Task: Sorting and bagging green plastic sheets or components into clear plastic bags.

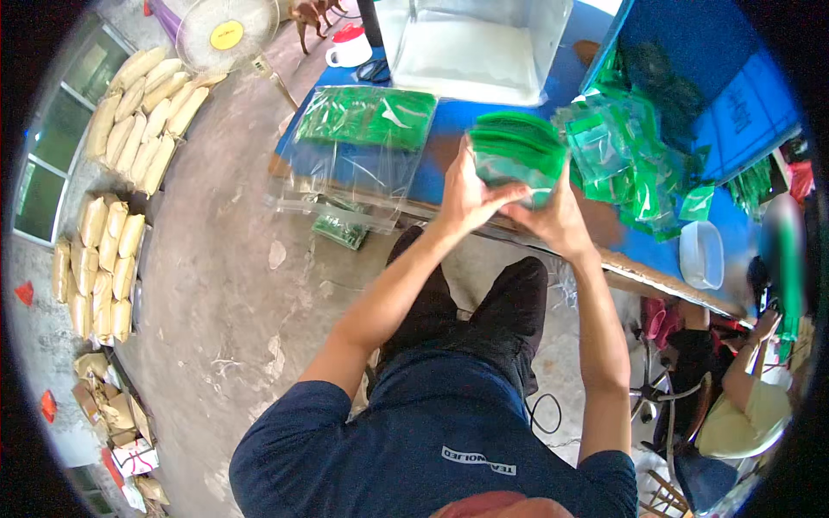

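Both hands are up at the table's near edge, wrapped round a stack of green-and-clear plastic packets [516, 142]. My left hand [469, 194] presses its left side and my right hand [553, 216] its right side, with the thumbs coming together at the near end. Left of the stack lies a large clear plastic bag [345, 177], its far part filled with green packets [367, 119] and its near end hanging past the table edge. To the right spreads a loose heap of similar green packets [635, 164]. What the packets contain is too unclear to tell.
A white bin [471, 65] stands behind the stack, and a blue crate [734, 104] leans at the right. A clear tub [700, 255] sits near the right edge. A red-lidded white mug [349, 47] and a fan [226, 34] are far left. A co-worker [747, 406] sits at right.
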`<state>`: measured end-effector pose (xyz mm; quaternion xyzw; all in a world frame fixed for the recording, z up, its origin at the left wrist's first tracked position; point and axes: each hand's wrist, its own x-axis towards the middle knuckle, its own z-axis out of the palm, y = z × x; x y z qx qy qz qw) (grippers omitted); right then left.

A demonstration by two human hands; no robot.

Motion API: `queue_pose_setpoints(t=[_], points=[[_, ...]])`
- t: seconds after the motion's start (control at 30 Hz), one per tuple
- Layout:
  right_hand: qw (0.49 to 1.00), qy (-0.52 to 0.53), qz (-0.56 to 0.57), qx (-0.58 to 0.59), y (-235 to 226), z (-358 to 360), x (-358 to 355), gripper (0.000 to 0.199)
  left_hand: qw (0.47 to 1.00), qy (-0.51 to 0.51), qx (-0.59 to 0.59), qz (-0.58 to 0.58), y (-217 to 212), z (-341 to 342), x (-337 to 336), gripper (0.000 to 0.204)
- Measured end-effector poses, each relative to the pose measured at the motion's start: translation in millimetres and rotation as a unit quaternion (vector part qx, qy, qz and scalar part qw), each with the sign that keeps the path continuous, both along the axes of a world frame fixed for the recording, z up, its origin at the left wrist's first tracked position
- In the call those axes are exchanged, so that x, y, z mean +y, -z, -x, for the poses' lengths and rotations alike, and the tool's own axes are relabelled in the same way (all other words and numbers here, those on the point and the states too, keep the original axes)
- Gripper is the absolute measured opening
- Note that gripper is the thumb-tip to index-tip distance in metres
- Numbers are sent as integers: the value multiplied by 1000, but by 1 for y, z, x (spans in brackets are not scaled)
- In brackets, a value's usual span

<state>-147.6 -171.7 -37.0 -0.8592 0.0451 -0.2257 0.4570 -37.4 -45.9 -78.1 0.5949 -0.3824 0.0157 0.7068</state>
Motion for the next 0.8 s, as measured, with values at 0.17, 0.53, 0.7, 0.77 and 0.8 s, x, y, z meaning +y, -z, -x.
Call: queue_pose_setpoints(t=[0.17, 0.53, 0.7, 0.77, 0.8], points=[[1000, 22, -11, 13, 85, -37, -34, 93, 986, 137, -60, -73, 42, -48, -7, 99], [984, -71, -104, 130, 72, 5, -34, 63, 981, 162, 3, -109, 27, -20, 10, 99], [976, -65, -139, 158, 2, 45, 21, 66, 981, 134, 90, -107, 11, 28, 43, 92], [987, -87, -90, 97, 14, 56, 24, 73, 906, 256, 336, -39, 10, 36, 59, 82], [944, -110, -284, 130, 33, 62, 12, 86, 874, 282, 395, -11, 8, 40, 66, 81]])
